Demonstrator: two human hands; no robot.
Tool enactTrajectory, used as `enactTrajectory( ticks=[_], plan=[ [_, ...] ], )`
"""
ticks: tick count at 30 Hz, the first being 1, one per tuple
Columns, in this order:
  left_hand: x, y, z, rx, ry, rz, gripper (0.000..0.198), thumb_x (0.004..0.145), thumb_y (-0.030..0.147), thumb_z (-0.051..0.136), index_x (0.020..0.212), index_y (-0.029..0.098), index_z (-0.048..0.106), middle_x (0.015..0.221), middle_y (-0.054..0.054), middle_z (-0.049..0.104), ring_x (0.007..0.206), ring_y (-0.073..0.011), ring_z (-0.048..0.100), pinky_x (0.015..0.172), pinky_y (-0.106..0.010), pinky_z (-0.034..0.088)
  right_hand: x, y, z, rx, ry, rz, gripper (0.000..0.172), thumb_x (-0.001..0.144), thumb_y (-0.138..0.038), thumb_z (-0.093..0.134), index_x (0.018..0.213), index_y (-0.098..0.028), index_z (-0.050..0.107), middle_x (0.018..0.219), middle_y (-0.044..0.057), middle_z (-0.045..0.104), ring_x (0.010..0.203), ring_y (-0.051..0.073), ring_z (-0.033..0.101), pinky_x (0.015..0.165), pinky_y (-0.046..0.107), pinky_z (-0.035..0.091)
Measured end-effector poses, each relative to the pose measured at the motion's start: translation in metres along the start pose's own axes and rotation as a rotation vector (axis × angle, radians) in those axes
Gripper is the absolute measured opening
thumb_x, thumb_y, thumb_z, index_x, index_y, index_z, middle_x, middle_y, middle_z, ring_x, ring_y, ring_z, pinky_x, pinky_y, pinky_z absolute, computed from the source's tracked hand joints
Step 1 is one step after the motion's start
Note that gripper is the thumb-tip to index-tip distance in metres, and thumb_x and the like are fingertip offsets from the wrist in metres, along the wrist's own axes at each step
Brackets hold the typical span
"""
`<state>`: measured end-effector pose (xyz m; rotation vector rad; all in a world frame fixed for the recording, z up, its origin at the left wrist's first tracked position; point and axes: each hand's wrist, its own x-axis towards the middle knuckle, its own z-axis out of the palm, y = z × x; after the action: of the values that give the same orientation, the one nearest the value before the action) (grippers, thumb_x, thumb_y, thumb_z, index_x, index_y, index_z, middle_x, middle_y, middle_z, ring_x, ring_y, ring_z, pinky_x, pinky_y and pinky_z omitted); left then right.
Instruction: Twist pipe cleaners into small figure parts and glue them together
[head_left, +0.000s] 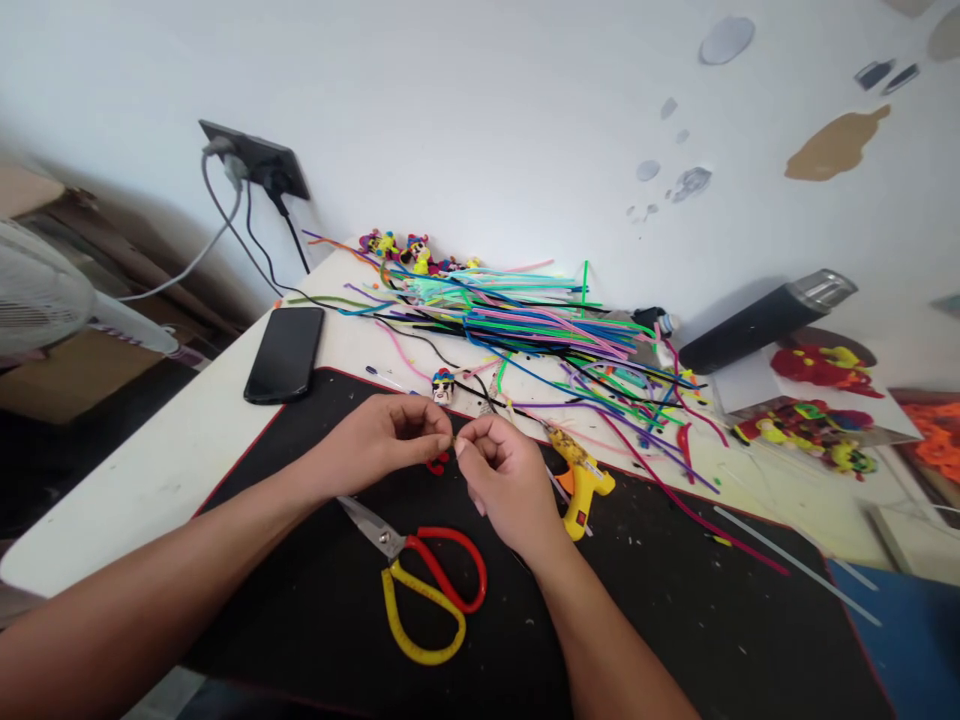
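Observation:
My left hand [386, 440] and my right hand [506, 480] meet over a black mat [675, 600], fingertips pinched together on a small thin piece, with a bit of red pipe cleaner [437, 465] showing just under them. A small painted figure head [443, 386] lies just beyond my fingers. Scissors [427, 580] with red and yellow handles lie on the mat below my hands. A yellow glue gun [581, 480] rests to the right of my right hand.
A heap of coloured pipe cleaners [525, 320] covers the back of the white table [150, 470]. A black phone [285, 352] lies at the left. A dark cylinder [765, 318] and colourful figures [814, 425] sit at the right. Cables run to a wall socket [255, 160].

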<state>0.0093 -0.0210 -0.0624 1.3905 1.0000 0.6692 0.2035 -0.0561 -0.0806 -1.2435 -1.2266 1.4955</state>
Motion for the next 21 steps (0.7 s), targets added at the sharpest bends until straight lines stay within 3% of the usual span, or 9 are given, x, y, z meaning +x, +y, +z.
enactTrajectory(
  ticks=[3,7,21],
  plan=[
    [-0.004,-0.005,-0.002,0.03,0.062,0.071,0.031,0.087,0.047,0.081,0.087,0.016,0.075,0.077,-0.004,0.074,0.073,-0.0174,0.065,0.071,-0.028,0.053,0.001,-0.001,-0.001,0.064,-0.009,0.009,0.019,0.088,-0.038,0.072,0.085,-0.022,0.062,0.049,-0.013,0.043,0.035,0.007,0.035,0.038,0.021,0.025],
    [-0.008,-0.008,-0.003,0.237,0.188,0.197,0.022,0.089,0.04,0.081,0.093,0.019,0.08,0.089,-0.006,0.081,0.083,-0.0205,0.072,0.079,-0.03,0.056,0.002,-0.004,-0.002,0.115,-0.014,0.027,0.022,0.088,-0.04,0.073,0.084,-0.022,0.06,0.046,-0.014,0.043,0.033,0.006,0.034,0.037,0.02,0.023],
    [-0.012,-0.019,0.001,0.577,0.218,0.6,0.008,0.101,0.021,0.07,0.1,0.021,0.078,0.09,-0.001,0.081,0.082,-0.0149,0.075,0.08,-0.022,0.056,0.001,-0.003,0.002,0.112,-0.077,0.004,0.022,0.087,-0.04,0.072,0.083,-0.021,0.061,0.048,-0.014,0.044,0.032,0.005,0.035,0.037,0.019,0.023]
  ],
)
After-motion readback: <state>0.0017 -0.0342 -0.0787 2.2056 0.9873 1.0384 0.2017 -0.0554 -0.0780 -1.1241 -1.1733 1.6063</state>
